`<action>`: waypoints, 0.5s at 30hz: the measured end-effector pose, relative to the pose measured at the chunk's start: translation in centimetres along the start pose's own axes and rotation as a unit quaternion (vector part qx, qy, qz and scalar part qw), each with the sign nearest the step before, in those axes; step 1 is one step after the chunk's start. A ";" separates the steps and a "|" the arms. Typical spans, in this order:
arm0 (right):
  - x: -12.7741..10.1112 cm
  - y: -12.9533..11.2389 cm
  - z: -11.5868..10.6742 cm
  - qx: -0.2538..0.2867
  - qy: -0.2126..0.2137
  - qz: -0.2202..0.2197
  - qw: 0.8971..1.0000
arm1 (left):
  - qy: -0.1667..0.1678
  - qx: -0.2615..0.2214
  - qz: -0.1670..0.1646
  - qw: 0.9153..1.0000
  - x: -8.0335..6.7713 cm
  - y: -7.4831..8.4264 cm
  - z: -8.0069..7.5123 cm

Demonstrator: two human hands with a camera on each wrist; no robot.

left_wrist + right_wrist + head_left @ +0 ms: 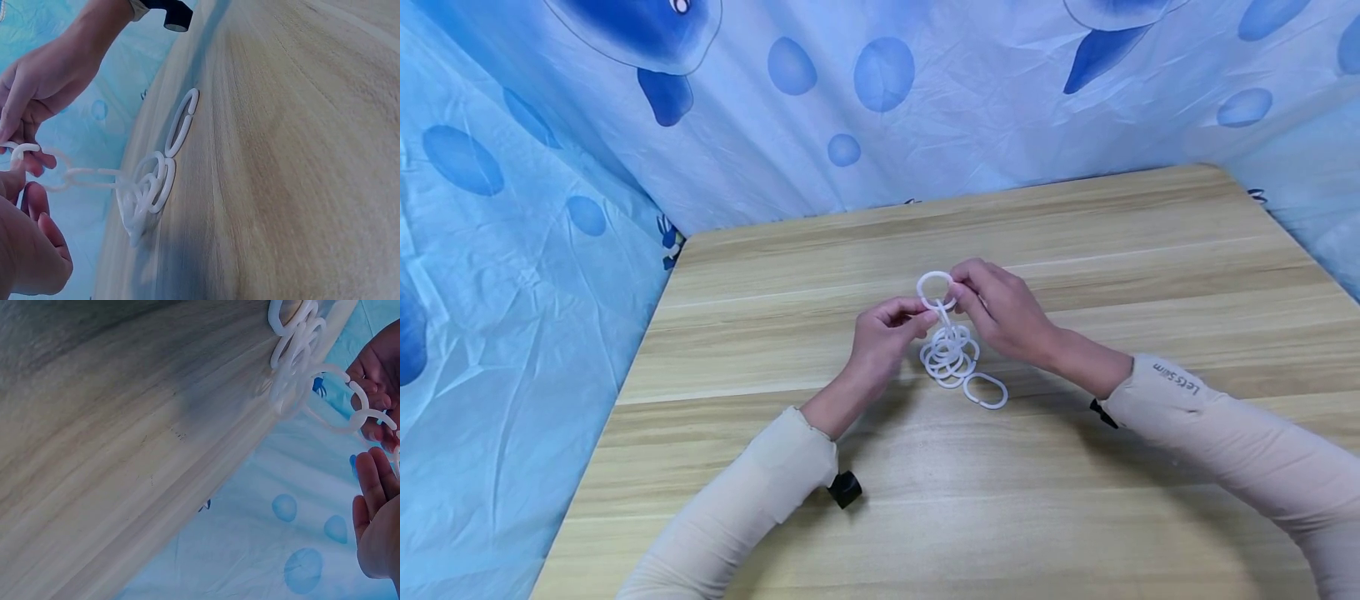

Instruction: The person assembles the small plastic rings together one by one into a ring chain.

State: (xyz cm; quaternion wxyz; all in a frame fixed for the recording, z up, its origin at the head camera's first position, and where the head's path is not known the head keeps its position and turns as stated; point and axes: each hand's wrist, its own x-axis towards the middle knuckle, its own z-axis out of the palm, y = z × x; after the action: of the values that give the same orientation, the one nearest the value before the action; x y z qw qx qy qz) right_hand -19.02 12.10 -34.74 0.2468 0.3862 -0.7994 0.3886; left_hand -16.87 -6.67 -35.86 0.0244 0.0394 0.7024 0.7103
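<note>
Rings (951, 354), white plastic, linked in a chain and heaped mid-table (1150, 267), just in front of both hands. Top ring (936, 289) lifted clear of the heap, upright, with a link or two strung down from it to the pile. End ring (986, 390) lying flat on the near side, oval in look, touching the pile.

Right hand (1000, 312): fingers curled, thumb and forefinger pinching the top ring at its right side. Left hand (883, 342): fingertips curled and pinching the link just under that ring. Same seen from the left wrist: chain (94, 178) stretched taut from the fingers (28, 159) across to the heap (147, 190), end ring (181, 122) lying beyond on the wood. From the right wrist: heap (294, 337) at the table edge, a raised link (350, 403) held by the other hand (375, 381).

Judged about midway: several rings already joined, the top one being worked at the join, whether on or off not clear. No loose rings seen elsewhere on the table. Blue curtain (535, 250) hung behind and to the left.
</note>
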 end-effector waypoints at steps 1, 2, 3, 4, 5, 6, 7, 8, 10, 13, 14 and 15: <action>0.0 -0.1 -0.1 0.012 -0.006 0.016 1.000 | 0.001 -0.005 0.005 1.000 0.0 0.0 0.0; 0.0 -0.1 -0.2 0.026 -0.013 0.034 0.999 | 0.001 -0.010 0.011 1.000 0.0 0.0 0.0; 0.0 -0.2 -0.3 0.040 -0.022 0.052 0.998 | 0.001 -0.016 0.016 1.000 0.0 0.0 -0.1; 0.0 -0.2 -0.4 0.055 -0.032 0.070 0.996 | 0.001 -0.024 0.021 0.999 0.0 0.1 -0.1; 0.0 -0.2 -0.5 0.068 -0.043 0.089 0.993 | 0.001 -0.032 0.026 0.999 0.0 0.1 -0.1; 0.1 -0.2 -0.7 0.083 -0.056 0.108 0.989 | 0.000 -0.039 0.029 0.999 0.0 0.1 0.0; 0.1 -0.2 -0.8 0.094 -0.071 0.125 0.985 | 0.002 -0.046 0.030 0.998 0.0 0.2 0.0; 0.1 -0.1 -0.9 0.103 -0.088 0.140 0.981 | 0.005 -0.050 0.030 0.998 0.0 0.2 0.0; 0.1 0.1 -1.1 0.110 -0.122 0.160 0.973 | 0.014 -0.054 0.025 0.998 0.0 0.3 0.1; -0.1 0.4 -1.4 0.105 -0.167 0.168 0.966 | 0.034 -0.051 0.016 0.998 0.0 0.3 0.2; -0.2 0.6 -1.5 0.100 -0.178 0.167 0.965 | 0.040 -0.050 0.013 0.998 0.0 0.3 0.2; -0.4 0.8 -1.6 0.094 -0.186 0.163 0.964 | 0.045 -0.049 0.010 0.998 0.0 0.3 0.2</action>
State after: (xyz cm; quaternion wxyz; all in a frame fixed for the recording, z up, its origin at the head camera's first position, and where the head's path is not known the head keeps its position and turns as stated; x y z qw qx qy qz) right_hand -19.25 13.86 -34.44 -0.0107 0.3377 -0.8431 0.4184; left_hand -16.82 -6.52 -35.51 -0.0125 0.0135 0.6668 0.7450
